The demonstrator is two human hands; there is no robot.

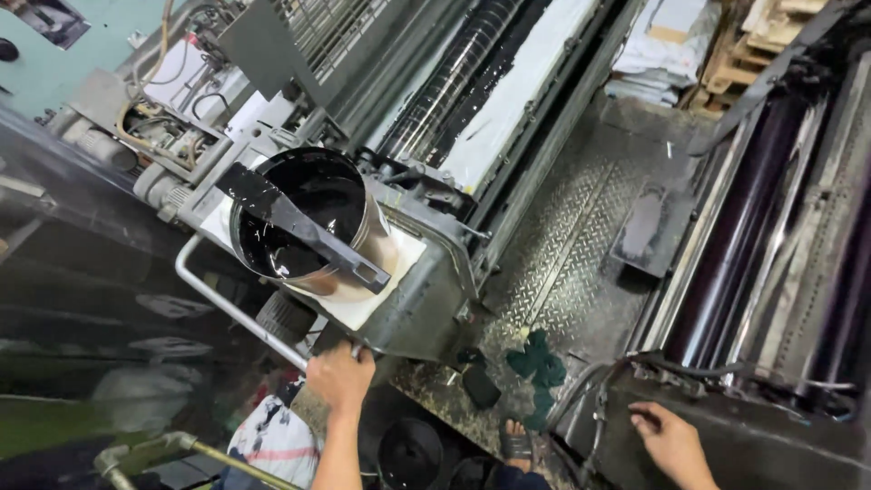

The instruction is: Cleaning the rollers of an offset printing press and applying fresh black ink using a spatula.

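1. As you look down between the two press units, the open ink can sits at the left on a white sheet on top of the machine housing, with a flat ink knife laid across its rim. The can holds black ink and neither hand touches it.
2. Your left hand is closed around the lower end of the grey rail, just below the can.
3. Between your hands lie the ink-stained tread-plate floor and a dark green rag; your sandalled foot shows below.
4. Your right hand lies flat on the dark cover of the right unit, fingers loosely spread, holding nothing.
5. This looks like bracing yourself between the units. Any next move likely calls for a firm footing on that slick plate before either hand lets go.
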